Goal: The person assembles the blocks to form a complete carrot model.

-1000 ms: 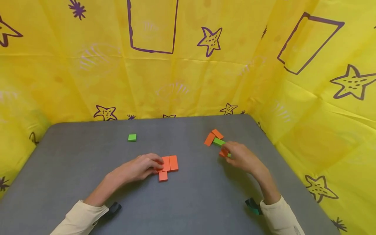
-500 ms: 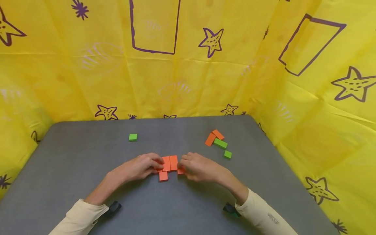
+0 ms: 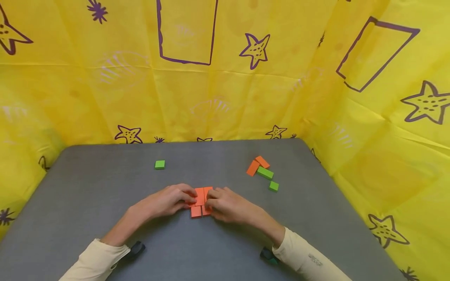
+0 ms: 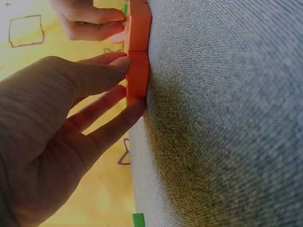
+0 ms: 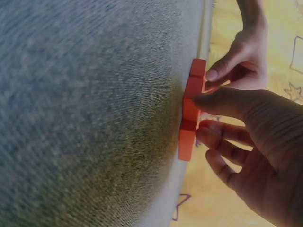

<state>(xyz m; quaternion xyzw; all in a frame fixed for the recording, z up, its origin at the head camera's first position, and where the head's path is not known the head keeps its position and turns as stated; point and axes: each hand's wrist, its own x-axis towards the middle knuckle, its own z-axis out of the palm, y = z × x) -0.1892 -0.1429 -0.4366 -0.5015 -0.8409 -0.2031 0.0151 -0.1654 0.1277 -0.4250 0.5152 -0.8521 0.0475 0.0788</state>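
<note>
Several flat orange blocks lie side by side near the table's middle; one upright orange block (image 3: 199, 196) shows between the hands. At the group's left end, my left hand (image 3: 175, 200) holds an orange block (image 4: 138, 75), its thumb and fingertips against the sides. My right hand (image 3: 228, 205) pinches a small orange block (image 3: 205, 211) at the front right of the group, with a narrow gap to the other small orange block (image 3: 195, 212). Seen from the right wrist, the right thumb (image 5: 208, 100) lies against the orange row, and its fingers partly cover the blocks behind.
Farther back on the grey table (image 3: 116, 171) lies a green block (image 3: 159, 164) on the left. Toward the right are two loose orange blocks (image 3: 253, 168), a longer green block (image 3: 265, 173) and a small green block (image 3: 274, 186). Yellow patterned cloth (image 3: 183, 105) hangs behind.
My right hand has carried a small orange block from the right-hand pile to the front right of the orange group. My left hand stays in place.
</note>
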